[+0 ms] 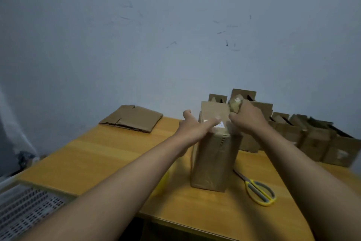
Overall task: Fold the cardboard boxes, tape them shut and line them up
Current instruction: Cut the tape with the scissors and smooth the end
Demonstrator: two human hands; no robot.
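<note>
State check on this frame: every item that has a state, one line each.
upright box: standing on end, top flap up, not yet sealed
tape roll: gripped, at the box top
left hand: fingers flat, pressing the box top
right hand: curled round the tape roll
scissors: lying on the table, blades closed
flat cardboard: unfolded, lying flat
boxes at right: folded up, in a row, flaps open

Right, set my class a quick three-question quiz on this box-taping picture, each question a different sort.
1. True or false: the yellow-handled scissors lie on the table.
2. Which of the hands holds the tape roll: A left, B right?
3. Fill in: the flattened cardboard lies to the ____ of the upright box.

Key: 1 true; 2 B; 3 left.
</note>
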